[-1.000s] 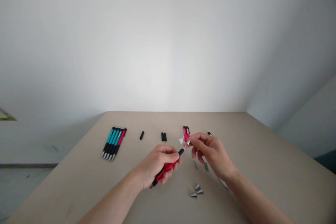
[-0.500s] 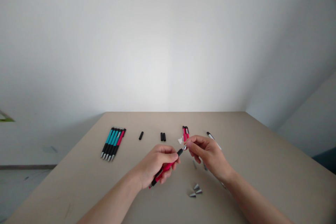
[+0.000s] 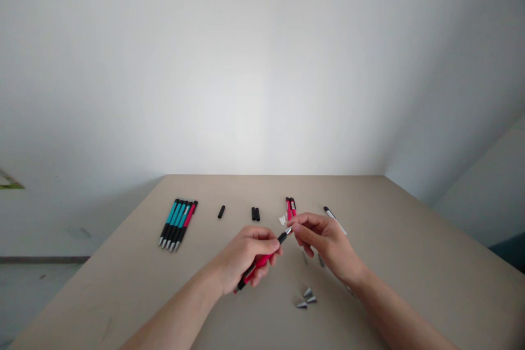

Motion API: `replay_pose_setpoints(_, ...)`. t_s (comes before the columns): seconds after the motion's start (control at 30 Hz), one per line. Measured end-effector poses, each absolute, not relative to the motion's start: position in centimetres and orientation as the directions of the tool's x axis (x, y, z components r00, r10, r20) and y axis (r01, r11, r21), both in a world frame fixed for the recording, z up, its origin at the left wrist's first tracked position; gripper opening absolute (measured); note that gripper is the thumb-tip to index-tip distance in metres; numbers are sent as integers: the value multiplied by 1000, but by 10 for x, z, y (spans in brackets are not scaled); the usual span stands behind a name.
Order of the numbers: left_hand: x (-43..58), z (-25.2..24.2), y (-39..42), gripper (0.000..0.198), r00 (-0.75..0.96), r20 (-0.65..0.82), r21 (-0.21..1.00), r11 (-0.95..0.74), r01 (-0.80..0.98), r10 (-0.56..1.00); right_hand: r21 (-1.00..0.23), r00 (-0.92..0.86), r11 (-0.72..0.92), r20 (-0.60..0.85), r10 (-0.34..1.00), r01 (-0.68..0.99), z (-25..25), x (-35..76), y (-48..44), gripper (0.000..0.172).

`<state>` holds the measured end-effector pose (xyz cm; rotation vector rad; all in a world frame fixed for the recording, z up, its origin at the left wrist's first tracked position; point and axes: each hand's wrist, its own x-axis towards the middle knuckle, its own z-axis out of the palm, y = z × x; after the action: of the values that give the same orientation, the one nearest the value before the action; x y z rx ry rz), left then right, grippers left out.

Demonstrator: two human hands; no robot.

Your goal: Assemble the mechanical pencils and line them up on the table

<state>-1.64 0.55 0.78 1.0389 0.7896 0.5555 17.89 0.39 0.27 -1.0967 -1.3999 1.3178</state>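
Head: left hand (image 3: 248, 247) grips red pen (image 3: 261, 261); right hand (image 3: 322, 236) pinches silver tip (image 3: 289, 231), earlier apart, now touching it

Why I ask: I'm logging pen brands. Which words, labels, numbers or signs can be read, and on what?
No text can be read anywhere.
Held pen: no lettering can be made out; fingers cover part of it.
Pen row: a pale patch near the top of one, too small to tell if it is print.
Red pair: a pale mark, too small to read.
White pen: nothing legible, partly hidden.
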Motion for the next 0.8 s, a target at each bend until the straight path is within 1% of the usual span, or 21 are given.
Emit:
replay_pose_setpoints(0.17, -16, 7, 6, 16, 604, -318, 909, 416, -25, 731, -999, -211, 35, 28, 977, 25, 5, 178, 3, 33)
replay_pose_setpoints(0.3, -17, 6, 6, 16, 607, -298, 915, 401, -38, 737, -999, -234, 35, 34, 972, 1, 4, 179, 2, 30)
replay_pose_setpoints(0.8, -17, 5, 7, 17, 607, -314, 920, 393, 4, 730, -995, -269, 59, 36, 962, 77, -4, 181, 4, 27)
